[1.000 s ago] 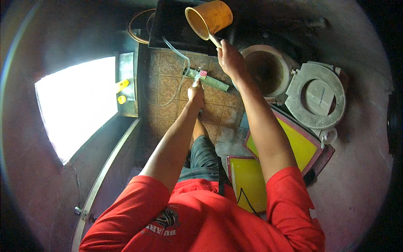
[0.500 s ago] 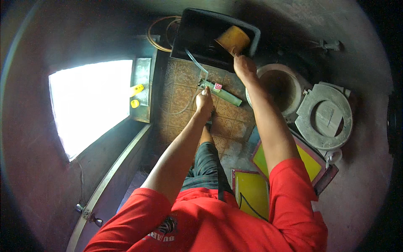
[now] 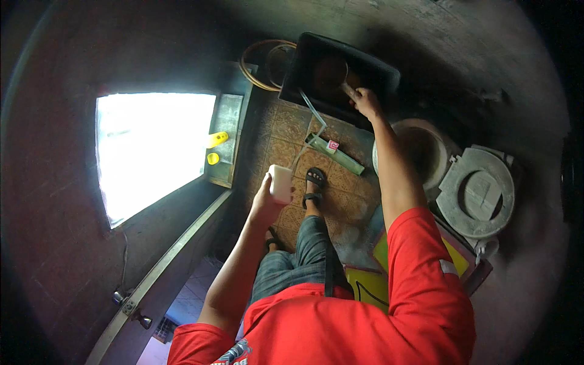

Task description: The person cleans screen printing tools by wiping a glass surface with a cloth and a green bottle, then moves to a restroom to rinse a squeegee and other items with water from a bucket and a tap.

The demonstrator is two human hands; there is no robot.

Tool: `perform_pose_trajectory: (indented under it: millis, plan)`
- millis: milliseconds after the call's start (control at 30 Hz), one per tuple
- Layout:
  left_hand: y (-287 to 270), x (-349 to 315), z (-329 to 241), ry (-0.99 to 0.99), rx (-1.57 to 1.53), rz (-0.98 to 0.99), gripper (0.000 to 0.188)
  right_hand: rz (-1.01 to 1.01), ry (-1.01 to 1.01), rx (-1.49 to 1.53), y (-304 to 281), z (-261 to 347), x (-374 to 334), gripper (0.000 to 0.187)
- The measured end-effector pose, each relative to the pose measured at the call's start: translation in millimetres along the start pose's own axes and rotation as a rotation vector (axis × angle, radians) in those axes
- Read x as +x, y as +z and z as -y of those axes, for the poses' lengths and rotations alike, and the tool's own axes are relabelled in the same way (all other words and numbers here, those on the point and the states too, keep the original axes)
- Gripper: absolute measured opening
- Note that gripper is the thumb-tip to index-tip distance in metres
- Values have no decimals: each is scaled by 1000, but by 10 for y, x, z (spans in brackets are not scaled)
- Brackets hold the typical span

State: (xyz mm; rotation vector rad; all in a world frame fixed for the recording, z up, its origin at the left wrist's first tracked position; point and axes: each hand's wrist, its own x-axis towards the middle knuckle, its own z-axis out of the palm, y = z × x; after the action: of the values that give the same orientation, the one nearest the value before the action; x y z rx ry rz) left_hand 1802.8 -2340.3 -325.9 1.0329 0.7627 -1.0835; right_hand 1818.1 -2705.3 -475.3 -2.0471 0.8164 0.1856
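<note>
My right hand (image 3: 366, 104) grips the handle of a brownish water dipper (image 3: 348, 90). Its bowl is down inside the black tub (image 3: 384, 63), dim in the shadow there, so whether it holds water cannot be made out. In my left hand (image 3: 265, 204), fingers wrapped around its sides, is a white rectangular block (image 3: 280, 184) with rounded edges. I hold it above the tiled floor, left of my sandalled foot (image 3: 314, 182). Beyond it, a long green tube-like piece (image 3: 340, 156) with a red-and-white label lies on the tiles. A clear hose (image 3: 313, 108) runs from the tub's edge towards it.
Right of my right forearm stand a round whitish bucket (image 3: 383, 149) and a toilet (image 3: 456, 201) with its seat down. Framed yellow panels (image 3: 365, 285) lean below them. On the left are a bright window, a ledge with yellow items (image 3: 217, 139) and a door (image 3: 176, 240).
The dipper has gone from above the tub's right side down into its dark inside. My left hand has drawn back towards me, and the white block shows clearly in it.
</note>
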Motion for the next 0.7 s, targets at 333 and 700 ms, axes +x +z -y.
perform_pose_trajectory:
  millis: [333, 700]
  plan:
    - [-358, -561, 138, 9, -200, 32, 48, 91, 1, 665, -832, 567, -1190, 23]
    - [1442, -909, -468, 595, 547, 469, 47, -213, 132, 532, -974, 1220, -3393, 27]
